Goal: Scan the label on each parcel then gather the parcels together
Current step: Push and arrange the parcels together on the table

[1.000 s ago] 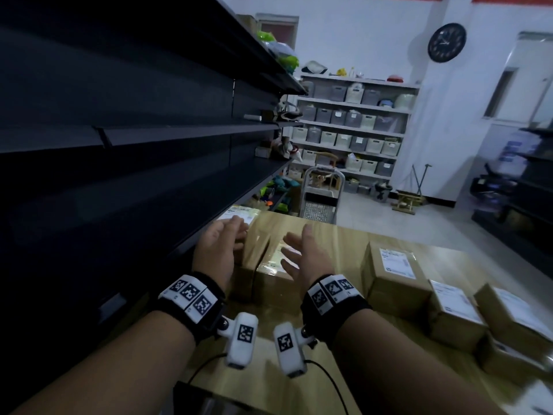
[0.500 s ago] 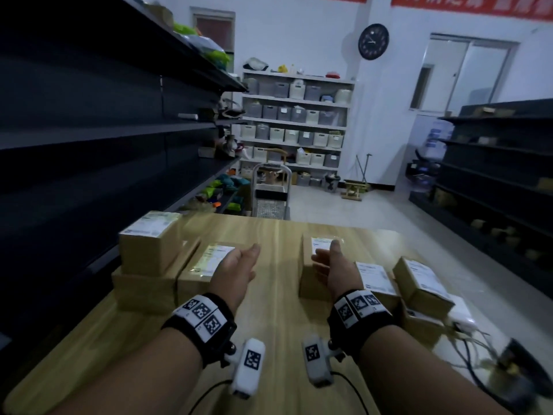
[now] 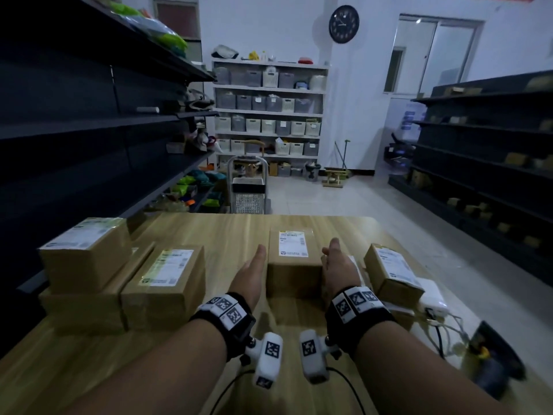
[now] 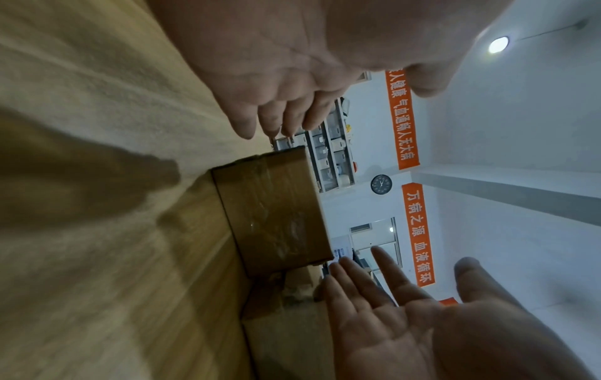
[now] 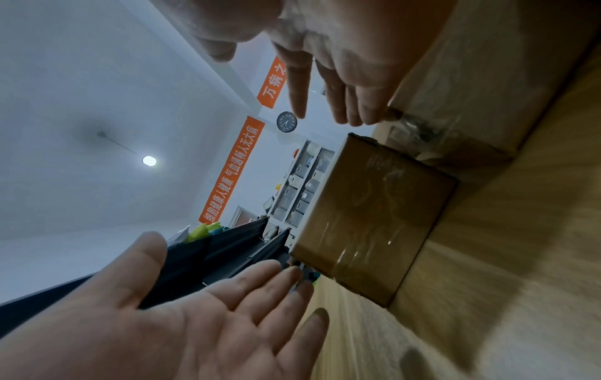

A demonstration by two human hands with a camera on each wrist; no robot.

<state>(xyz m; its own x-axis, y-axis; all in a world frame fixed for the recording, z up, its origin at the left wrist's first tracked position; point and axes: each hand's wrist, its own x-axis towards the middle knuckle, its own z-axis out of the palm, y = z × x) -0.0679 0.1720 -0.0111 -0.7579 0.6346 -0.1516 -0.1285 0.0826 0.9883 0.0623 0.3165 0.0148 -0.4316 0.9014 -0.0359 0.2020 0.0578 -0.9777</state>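
Observation:
Several brown cardboard parcels with white labels lie on the wooden table (image 3: 227,232). One labelled parcel (image 3: 294,265) sits in the middle, label up. My left hand (image 3: 251,271) is open just left of it, palm facing its side, a small gap between. My right hand (image 3: 336,265) is open at its right side, very close; contact cannot be told. The left wrist view shows the parcel (image 4: 276,205) between my left hand (image 4: 292,64) and right hand (image 4: 390,308). In the right wrist view the parcel (image 5: 374,216) lies beyond my right hand (image 5: 325,64). Neither hand holds anything.
A group of three parcels (image 3: 167,283) stands at the table's left, one stacked on top (image 3: 83,253). Another parcel (image 3: 392,274) lies to the right, beside a white device (image 3: 431,298) with cables and a dark scanner (image 3: 493,363). Dark shelving (image 3: 89,115) runs along the left.
Both hands left the stacked parcels on the left and moved right across the table. They now flank the middle parcel, one on each side.

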